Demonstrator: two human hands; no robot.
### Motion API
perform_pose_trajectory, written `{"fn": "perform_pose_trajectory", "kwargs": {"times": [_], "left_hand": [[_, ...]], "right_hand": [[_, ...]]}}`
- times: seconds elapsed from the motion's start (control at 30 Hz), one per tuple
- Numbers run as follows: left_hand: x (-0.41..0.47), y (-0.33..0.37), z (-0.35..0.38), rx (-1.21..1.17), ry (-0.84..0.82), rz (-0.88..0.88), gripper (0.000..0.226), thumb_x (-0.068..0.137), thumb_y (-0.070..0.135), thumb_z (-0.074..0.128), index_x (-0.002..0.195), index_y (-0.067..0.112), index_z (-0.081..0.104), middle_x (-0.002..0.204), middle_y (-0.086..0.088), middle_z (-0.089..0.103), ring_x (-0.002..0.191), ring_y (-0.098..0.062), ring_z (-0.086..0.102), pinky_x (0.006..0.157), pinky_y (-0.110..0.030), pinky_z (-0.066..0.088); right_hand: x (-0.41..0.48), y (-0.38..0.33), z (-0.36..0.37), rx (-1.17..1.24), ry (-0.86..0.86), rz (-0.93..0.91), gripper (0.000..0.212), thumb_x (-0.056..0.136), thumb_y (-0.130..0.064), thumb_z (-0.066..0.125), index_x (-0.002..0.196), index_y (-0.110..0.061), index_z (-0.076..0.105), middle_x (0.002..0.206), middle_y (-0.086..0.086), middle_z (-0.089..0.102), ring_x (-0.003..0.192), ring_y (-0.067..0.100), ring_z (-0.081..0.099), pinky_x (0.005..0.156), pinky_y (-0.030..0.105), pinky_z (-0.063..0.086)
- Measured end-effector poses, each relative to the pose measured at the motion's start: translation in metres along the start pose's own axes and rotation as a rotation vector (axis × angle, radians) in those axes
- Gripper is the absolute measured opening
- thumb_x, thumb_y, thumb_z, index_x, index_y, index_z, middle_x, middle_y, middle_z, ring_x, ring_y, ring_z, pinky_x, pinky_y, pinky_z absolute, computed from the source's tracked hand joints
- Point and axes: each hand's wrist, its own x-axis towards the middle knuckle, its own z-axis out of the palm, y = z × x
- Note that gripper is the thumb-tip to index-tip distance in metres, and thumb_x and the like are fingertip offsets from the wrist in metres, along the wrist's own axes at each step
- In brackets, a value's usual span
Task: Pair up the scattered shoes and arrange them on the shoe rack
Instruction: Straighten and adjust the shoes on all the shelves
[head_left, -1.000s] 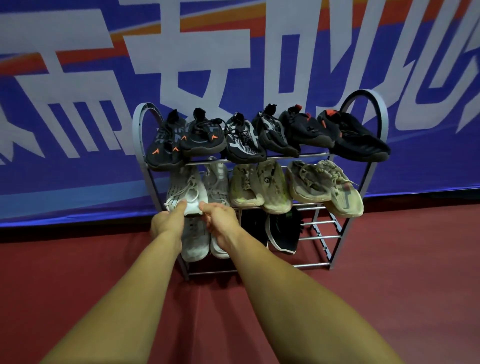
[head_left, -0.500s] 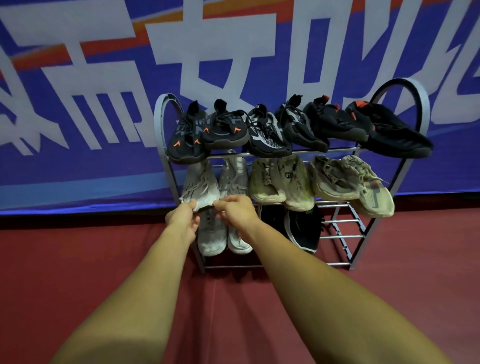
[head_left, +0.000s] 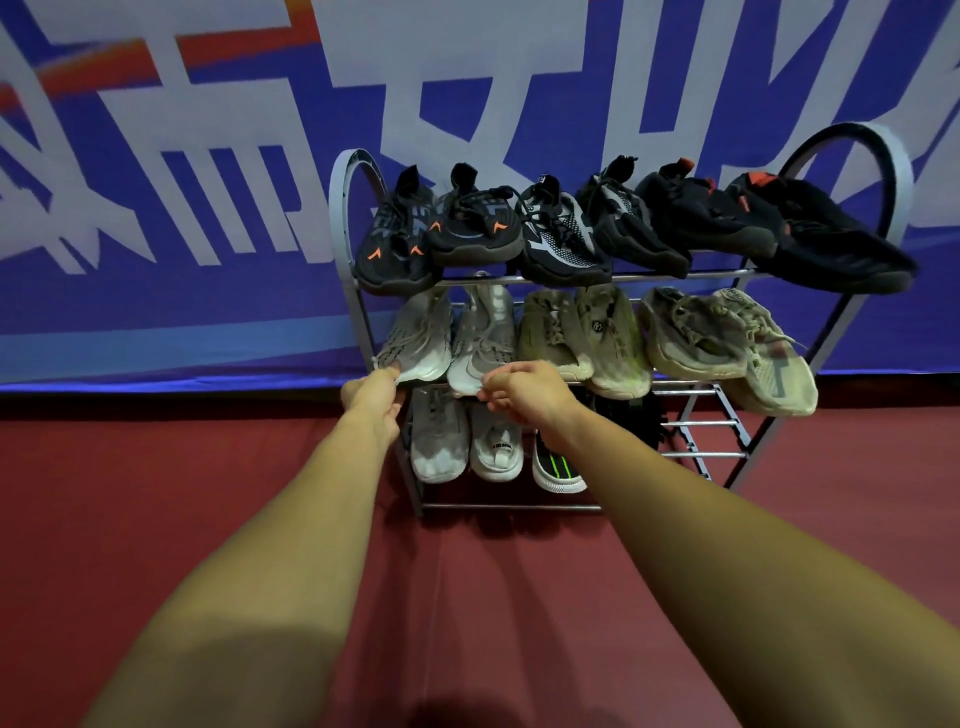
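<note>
A grey metal shoe rack stands against the banner wall, with three shelves of shoes. Two light grey sneakers lie at the left end of the middle shelf. My left hand pinches the toe of the left grey sneaker. My right hand pinches the toe of the right grey sneaker. Several black shoes fill the top shelf. Beige sneakers take up the remainder of the middle shelf. White sneakers and a black shoe with green stripes sit on the bottom shelf.
A blue banner with big white characters hangs right behind the rack. Dark red floor spreads in front and to both sides. The right part of the bottom shelf shows bare rails.
The view has moved closer and to the left, so the rack sits further right. Both hands stay at the toes of the two grey sneakers on the middle shelf.
</note>
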Motion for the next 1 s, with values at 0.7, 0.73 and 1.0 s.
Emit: {"fn": "perform_pose_trajectory", "kwargs": {"times": [0.7, 0.73, 1.0], "left_hand": [[0.001, -0.005, 0.005, 0.115, 0.009, 0.128, 0.022, 0.092, 0.012, 0.065, 0.074, 0.017, 0.054, 0.071, 0.005, 0.05, 0.061, -0.009, 0.041, 0.063, -0.025, 0.039], [0.002, -0.005, 0.005, 0.135, 0.006, 0.123, 0.022, 0.092, 0.013, 0.065, 0.074, 0.017, 0.052, 0.069, 0.006, 0.048, 0.06, -0.008, 0.038, 0.061, -0.024, 0.037], [-0.016, 0.003, 0.006, 0.118, -0.132, -0.048, 0.029, 0.093, 0.029, 0.064, 0.116, 0.015, 0.051, 0.096, -0.006, 0.06, 0.081, -0.018, 0.062, 0.06, -0.023, 0.048]], "right_hand": [[-0.013, 0.001, -0.032, -0.231, -0.093, 0.093, 0.008, 0.091, -0.003, 0.057, 0.096, -0.004, 0.063, 0.081, 0.013, 0.063, 0.063, 0.016, 0.056, 0.055, 0.022, 0.037], [-0.013, 0.001, -0.033, -0.227, -0.096, 0.099, 0.009, 0.092, -0.003, 0.056, 0.097, -0.005, 0.063, 0.081, 0.013, 0.062, 0.062, 0.015, 0.056, 0.055, 0.021, 0.039], [-0.017, 0.002, -0.046, -0.214, -0.084, 0.162, 0.007, 0.097, -0.014, 0.055, 0.1, -0.012, 0.061, 0.072, 0.006, 0.06, 0.057, 0.012, 0.054, 0.046, 0.014, 0.04]]}}
